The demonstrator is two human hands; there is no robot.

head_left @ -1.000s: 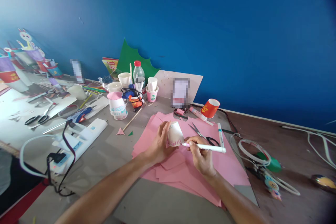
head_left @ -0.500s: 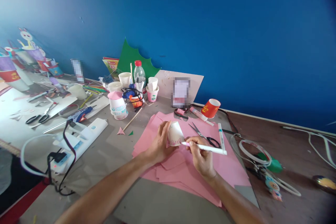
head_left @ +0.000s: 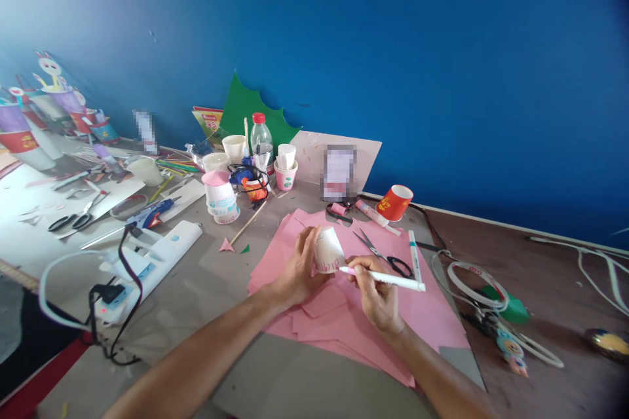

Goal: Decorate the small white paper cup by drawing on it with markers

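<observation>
My left hand (head_left: 303, 270) is closed round the left side of a white paper cup (head_left: 328, 249), which is tilted above pink paper sheets (head_left: 339, 334). Pink marks run along the cup's lower rim. Between the fingers of my right hand (head_left: 376, 294) is a white marker pen (head_left: 398, 280), its pink tip at the cup's rim, near the marks. Just beyond that hand, scissors (head_left: 381, 253) with dark handles lie on the pink paper. A second marker (head_left: 414, 254), white with a teal band, rests to their right.
Stacked decorated cups (head_left: 220, 198) with a pink top stand left of the paper, near a wooden stick (head_left: 249, 224). A red cup (head_left: 394, 203) is behind on the right. Farther left lie a power strip (head_left: 152, 272), a blue glue gun (head_left: 152, 213) and cords. A bottle (head_left: 261, 141) stands at the back.
Almost nothing differs. The marker in my right hand has shifted very slightly at the cup's rim; my left hand and the cup stay in place.
</observation>
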